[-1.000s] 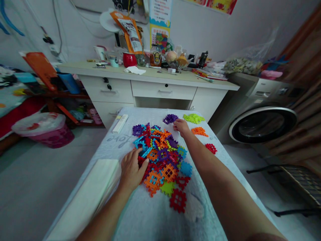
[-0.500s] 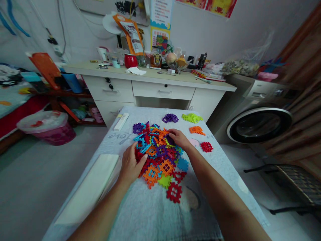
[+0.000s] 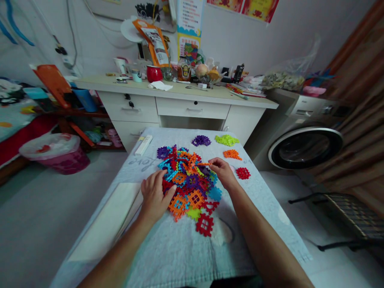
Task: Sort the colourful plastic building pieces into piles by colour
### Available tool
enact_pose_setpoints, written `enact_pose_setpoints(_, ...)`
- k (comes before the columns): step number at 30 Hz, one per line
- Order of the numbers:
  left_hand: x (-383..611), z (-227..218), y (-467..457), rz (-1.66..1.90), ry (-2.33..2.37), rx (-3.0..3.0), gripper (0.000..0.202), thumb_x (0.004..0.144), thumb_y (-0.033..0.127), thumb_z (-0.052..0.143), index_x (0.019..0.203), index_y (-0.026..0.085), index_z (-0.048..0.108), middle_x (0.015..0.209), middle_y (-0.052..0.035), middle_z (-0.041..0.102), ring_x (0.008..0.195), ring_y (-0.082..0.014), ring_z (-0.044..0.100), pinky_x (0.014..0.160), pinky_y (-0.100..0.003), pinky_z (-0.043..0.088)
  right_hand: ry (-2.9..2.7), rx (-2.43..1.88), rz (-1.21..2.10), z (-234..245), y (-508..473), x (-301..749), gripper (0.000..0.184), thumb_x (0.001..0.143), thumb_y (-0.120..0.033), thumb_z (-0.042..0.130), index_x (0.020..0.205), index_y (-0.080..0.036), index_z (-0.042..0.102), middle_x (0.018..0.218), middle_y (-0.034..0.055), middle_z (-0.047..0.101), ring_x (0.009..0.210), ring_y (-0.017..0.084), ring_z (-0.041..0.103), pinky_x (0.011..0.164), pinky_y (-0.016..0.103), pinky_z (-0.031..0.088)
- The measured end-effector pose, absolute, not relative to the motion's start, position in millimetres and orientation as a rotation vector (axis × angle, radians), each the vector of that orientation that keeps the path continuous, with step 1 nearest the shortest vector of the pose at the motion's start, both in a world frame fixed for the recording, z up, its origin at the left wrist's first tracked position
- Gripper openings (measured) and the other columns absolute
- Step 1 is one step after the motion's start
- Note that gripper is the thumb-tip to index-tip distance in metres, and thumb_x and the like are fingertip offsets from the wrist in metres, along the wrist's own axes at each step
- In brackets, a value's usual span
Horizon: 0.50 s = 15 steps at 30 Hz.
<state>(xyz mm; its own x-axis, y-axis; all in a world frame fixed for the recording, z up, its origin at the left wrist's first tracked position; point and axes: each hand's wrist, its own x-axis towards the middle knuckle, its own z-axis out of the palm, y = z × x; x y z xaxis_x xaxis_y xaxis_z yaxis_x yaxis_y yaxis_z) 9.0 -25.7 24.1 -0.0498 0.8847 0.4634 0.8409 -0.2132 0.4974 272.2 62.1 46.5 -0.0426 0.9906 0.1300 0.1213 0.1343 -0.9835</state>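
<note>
A heap of plastic interlocking tiles [image 3: 192,181] in orange, purple, red, blue and green lies on the cloth-covered table [image 3: 168,256]. My left hand [image 3: 156,193] rests against the heap's left side, thumb and fingers spread. At the right side, my right hand [image 3: 222,172] pinches an orange interlocking tile [image 3: 204,164], seen nearly edge-on. Sorted by colour, separate groups lie beyond and to the right: purple tiles [image 3: 201,140], yellow-green tiles [image 3: 227,140], orange tiles [image 3: 232,154] and red tiles [image 3: 243,173]. A red window-shaped tile [image 3: 205,225] lies at the heap's near edge.
A long white box [image 3: 103,224] lies along the table's left side, with a small white strip [image 3: 143,145] farther back. Behind stands a cluttered desk [image 3: 192,94]. A washing machine [image 3: 300,132] is at the right, a pink bin [image 3: 55,154] at the left.
My right hand has drawn back a little to the right from the heap, now with an orange tile between its fingers. My left hand stays at the heap's left side. The view has shifted slightly.
</note>
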Motion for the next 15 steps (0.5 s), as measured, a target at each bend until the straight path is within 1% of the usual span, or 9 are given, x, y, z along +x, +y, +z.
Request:
enact_pose_setpoints(3, 12.2, 40.5, -32.2, 1.049, 1.919, 2.175, 0.05, 0.089, 0.048, 0.047, 0.132, 0.025, 0.044, 0.136, -0.0128, 0.051, 0.127, -0.0312, 0.045, 0.108, -0.055, 0.03, -1.304, -1.222, 1.004, 48.7, 68.6, 293.1, 0.022, 0.067, -0.037, 0.068, 0.076, -0.019, 0.061, 0.069, -0.0016, 0.058, 0.064, 0.013, 0.05, 0.061, 0.025, 0.04)
enact_pose_setpoints(6, 12.6, 55.5, -36.9, 1.014, 1.896, 2.238, 0.05, 0.088, 0.048, 0.048, 0.133, 0.027, 0.044, 0.137, -0.0121, 0.051, 0.128, -0.031, 0.045, 0.109, -0.056, 0.026, -1.179, -1.308, 0.938, 48.6, 85.5, 321.9, 0.025, 0.063, -0.038, 0.069, 0.076, -0.019, 0.061, 0.065, -0.0022, 0.057, 0.058, 0.012, 0.049, 0.056, 0.025, 0.041)
enact_pose_setpoints(10, 9.1, 69.0, -39.4, 0.98, 1.885, 2.314, 0.048, 0.086, 0.049, 0.049, 0.129, 0.029, 0.049, 0.136, -0.0118, 0.052, 0.128, -0.0328, 0.044, 0.11, -0.06, 0.022, -1.058, -1.555, 0.756, 44.6, 110.7, 365.5, 0.019, 0.063, -0.033, 0.064, 0.074, -0.017, 0.062, 0.062, -0.001, 0.058, 0.055, 0.012, 0.05, 0.051, 0.024, 0.04)
enact_pose_setpoints(15, -0.7, 69.5, -31.6, 0.923, 1.869, 2.311, 0.047, 0.084, 0.051, 0.05, 0.126, 0.029, 0.052, 0.133, -0.0104, 0.054, 0.127, -0.033, 0.046, 0.11, -0.06, 0.024, -0.985, -1.797, 0.559, 31.5, 136.9, 410.8, 0.017, 0.063, -0.027, 0.062, 0.074, -0.014, 0.065, 0.061, 0.0011, 0.058, 0.055, 0.012, 0.05, 0.048, 0.023, 0.037)
